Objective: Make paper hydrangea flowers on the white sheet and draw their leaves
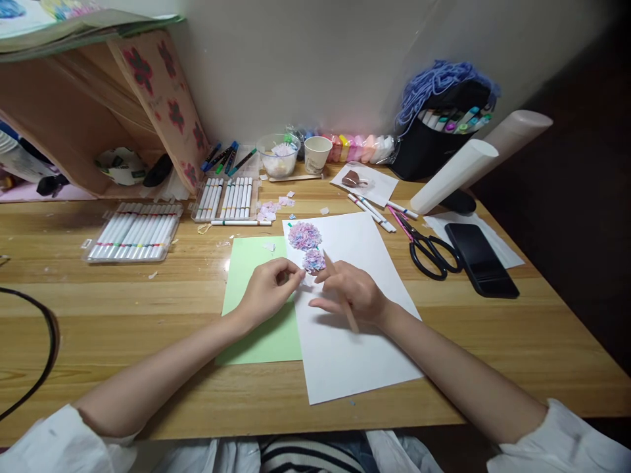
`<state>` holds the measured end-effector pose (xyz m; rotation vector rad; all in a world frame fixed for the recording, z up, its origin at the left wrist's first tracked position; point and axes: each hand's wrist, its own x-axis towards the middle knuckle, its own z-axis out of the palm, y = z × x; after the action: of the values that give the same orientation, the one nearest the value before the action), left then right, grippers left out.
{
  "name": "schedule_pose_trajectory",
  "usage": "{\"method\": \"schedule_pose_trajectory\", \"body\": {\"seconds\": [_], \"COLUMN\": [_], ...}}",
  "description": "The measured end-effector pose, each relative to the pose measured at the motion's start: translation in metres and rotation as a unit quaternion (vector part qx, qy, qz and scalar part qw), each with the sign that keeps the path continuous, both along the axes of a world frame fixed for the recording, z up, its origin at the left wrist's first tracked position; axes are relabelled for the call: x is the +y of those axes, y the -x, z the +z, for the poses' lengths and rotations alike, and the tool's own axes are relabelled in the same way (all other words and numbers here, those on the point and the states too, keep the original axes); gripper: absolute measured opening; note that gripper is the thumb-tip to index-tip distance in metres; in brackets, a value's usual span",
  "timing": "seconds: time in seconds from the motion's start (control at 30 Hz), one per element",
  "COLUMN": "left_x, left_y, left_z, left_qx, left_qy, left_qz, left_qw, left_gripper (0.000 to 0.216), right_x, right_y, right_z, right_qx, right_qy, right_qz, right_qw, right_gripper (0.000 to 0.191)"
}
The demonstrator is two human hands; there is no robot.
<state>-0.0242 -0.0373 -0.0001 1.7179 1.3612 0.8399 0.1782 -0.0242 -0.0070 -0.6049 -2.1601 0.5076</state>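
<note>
My left hand is over the seam between a green sheet and a white sheet. Its thumb and forefinger are pinched together at what looks like a small pale scrap, too small to make out. Above the white sheet, my right hand grips a flat wooden craft stick that slants through its fingers. Just beyond my fingertips are two round clusters of crumpled pink, purple and blue paper bits: a larger cluster and a smaller cluster, both on the white sheet.
Marker cases stand at the left. Paper scraps, a clear bowl and a paper cup are at the back. Black scissors, a phone, paper rolls and a black pen holder occupy the right.
</note>
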Motion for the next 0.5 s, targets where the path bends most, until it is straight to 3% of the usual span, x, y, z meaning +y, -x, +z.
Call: {"method": "schedule_pose_trajectory", "body": {"seconds": [0.13,0.23,0.5], "left_x": [0.0039,0.0047,0.0065], "left_y": [0.0019,0.0007,-0.0028], "left_z": [-0.0032,-0.0057,-0.0075], "left_qx": [0.081,0.105,0.133], "left_qy": [-0.096,-0.133,-0.148], "left_qz": [-0.016,-0.022,0.006], "left_qw": [0.992,0.985,0.980], "left_gripper": [0.018,0.016,0.016], "right_x": [-0.0022,-0.0031,-0.0025], "right_y": [-0.0004,0.0009,0.0024], "right_z": [-0.0013,-0.0025,-0.0022], "right_qx": [0.071,0.110,0.080], "right_qy": [0.173,0.267,0.192], "right_qz": [-0.044,-0.052,-0.118], "right_qw": [0.981,0.956,0.971], "right_gripper": [0.036,0.037,0.037]}}
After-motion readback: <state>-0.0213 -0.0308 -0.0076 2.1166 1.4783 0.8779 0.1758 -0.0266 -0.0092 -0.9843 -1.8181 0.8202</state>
